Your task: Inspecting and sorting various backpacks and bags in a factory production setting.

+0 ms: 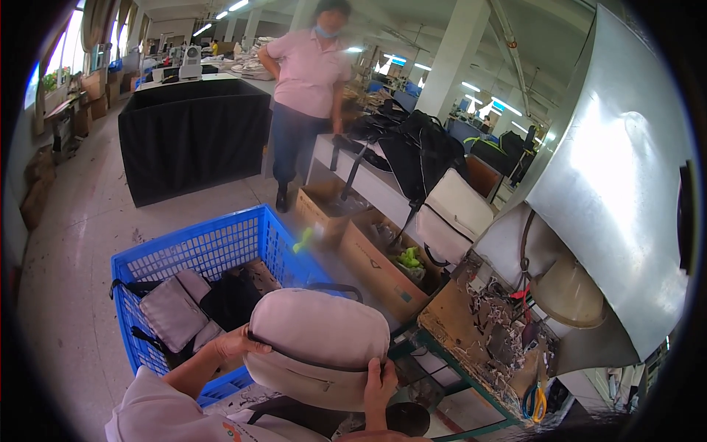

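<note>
A beige backpack (320, 331) is held up in front of me, with a dark seam or zipper line across its middle and a dark strap at its far edge. My left hand (239, 345) grips its left side, the thumb along the dark line. On the right side, the fingers of my right hand (379, 381) close on the fabric near the end of that line. Beneath and left of it, a blue plastic basket (195, 239) contains a folded beige bag (175, 313) and black fabric (232, 296).
A littered workbench (471, 324) at right carries scraps, yellow-handled scissors (540, 401) and a lamp shade (571, 295). Cardboard boxes (383, 269) stand beyond the basket. Black bags (412, 140) and a beige bag (456, 214) lie on a table. A person (305, 88) stands beside it.
</note>
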A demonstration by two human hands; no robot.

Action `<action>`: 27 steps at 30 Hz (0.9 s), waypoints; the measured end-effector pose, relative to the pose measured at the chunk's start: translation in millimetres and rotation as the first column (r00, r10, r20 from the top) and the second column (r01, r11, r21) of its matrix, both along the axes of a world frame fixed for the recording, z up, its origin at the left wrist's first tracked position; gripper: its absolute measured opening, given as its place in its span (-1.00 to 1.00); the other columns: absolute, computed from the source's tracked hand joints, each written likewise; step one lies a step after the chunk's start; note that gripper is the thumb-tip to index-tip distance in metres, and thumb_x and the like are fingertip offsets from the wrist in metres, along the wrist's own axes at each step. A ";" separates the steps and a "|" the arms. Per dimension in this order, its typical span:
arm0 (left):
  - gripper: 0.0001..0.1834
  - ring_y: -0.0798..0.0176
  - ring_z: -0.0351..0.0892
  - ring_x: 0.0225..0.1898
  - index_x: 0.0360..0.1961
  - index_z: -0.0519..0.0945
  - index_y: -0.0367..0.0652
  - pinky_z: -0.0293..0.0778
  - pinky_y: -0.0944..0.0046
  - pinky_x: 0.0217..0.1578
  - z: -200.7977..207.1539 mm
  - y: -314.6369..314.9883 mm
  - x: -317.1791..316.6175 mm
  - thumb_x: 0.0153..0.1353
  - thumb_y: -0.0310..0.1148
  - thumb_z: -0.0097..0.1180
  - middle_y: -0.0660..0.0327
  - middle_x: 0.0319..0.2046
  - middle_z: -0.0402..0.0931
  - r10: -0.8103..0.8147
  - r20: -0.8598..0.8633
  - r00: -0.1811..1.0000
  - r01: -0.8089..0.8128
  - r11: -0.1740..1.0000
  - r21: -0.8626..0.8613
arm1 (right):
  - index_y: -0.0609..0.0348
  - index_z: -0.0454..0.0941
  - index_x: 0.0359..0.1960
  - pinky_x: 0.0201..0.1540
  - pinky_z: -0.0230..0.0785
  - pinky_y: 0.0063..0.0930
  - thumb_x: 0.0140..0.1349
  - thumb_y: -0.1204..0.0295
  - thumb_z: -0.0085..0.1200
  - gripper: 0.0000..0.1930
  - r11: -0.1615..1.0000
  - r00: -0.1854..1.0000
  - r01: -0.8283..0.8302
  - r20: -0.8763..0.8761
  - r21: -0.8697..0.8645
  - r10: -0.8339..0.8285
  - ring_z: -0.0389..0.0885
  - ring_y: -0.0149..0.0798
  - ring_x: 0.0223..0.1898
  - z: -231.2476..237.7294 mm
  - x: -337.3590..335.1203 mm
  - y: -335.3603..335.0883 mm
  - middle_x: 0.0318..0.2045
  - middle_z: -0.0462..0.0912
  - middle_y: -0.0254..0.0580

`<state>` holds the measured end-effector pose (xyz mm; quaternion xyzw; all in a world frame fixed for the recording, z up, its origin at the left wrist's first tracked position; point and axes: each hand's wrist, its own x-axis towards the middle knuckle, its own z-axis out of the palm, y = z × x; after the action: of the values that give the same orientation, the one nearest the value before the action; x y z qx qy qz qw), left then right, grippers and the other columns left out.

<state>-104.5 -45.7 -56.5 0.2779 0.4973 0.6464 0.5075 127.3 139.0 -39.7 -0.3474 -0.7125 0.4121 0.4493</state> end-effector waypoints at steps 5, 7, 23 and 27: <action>-0.37 0.25 0.33 -0.03 0.02 0.36 -0.12 0.16 0.27 0.07 -0.5 1.9 0.2 -0.16 -0.46 0.30 0.23 -0.10 0.43 0.004 0.024 1.000 -0.004 1.000 -0.002 | 0.44 0.37 -0.22 -0.41 0.31 -0.36 0.12 0.20 -0.04 -0.56 1.000 1.000 0.010 -0.017 0.016 -0.010 0.50 -0.13 -0.50 -8.2 1.5 -1.2 -0.53 0.49 0.10; -0.38 0.24 0.34 -0.04 0.01 0.37 -0.12 0.17 0.27 0.06 -2.0 2.7 -1.0 -0.16 -0.46 0.30 0.23 -0.11 0.43 0.007 0.038 0.999 -0.006 1.000 -0.006 | 0.45 0.36 -0.19 -0.38 0.32 -0.36 0.12 0.20 -0.04 -0.55 1.000 1.000 0.010 0.005 0.017 -0.010 0.51 -0.10 -0.47 -7.8 3.9 -4.2 -0.50 0.50 0.12; -0.46 0.28 0.38 -0.12 -0.05 0.43 -0.17 0.24 0.30 -0.01 -3.7 0.4 0.1 -0.16 -0.47 0.28 0.23 -0.17 0.47 0.084 0.055 0.995 -0.081 0.996 -0.046 | 0.43 0.37 -0.21 -0.18 0.25 -0.49 0.06 0.28 0.06 -0.59 0.982 0.998 -0.060 -0.018 -0.178 0.057 0.42 -0.31 -0.29 -41.0 23.0 -12.7 -0.34 0.51 -0.12; -0.48 0.29 0.40 -0.14 -0.07 0.44 -0.17 0.26 0.32 -0.04 -6.5 0.3 1.1 -0.16 -0.48 0.27 0.24 -0.20 0.48 0.105 0.061 0.993 -0.102 0.994 -0.041 | 0.43 0.37 -0.20 -0.18 0.24 -0.49 0.06 0.26 0.06 -0.58 0.979 0.997 -0.081 -0.029 -0.187 0.077 0.41 -0.31 -0.28 -28.0 22.3 -21.1 -0.34 0.51 -0.12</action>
<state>-103.5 -45.4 -63.0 0.2216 0.5067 0.6709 0.4940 149.6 117.9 -67.7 -0.3554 -0.6786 0.4987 0.4055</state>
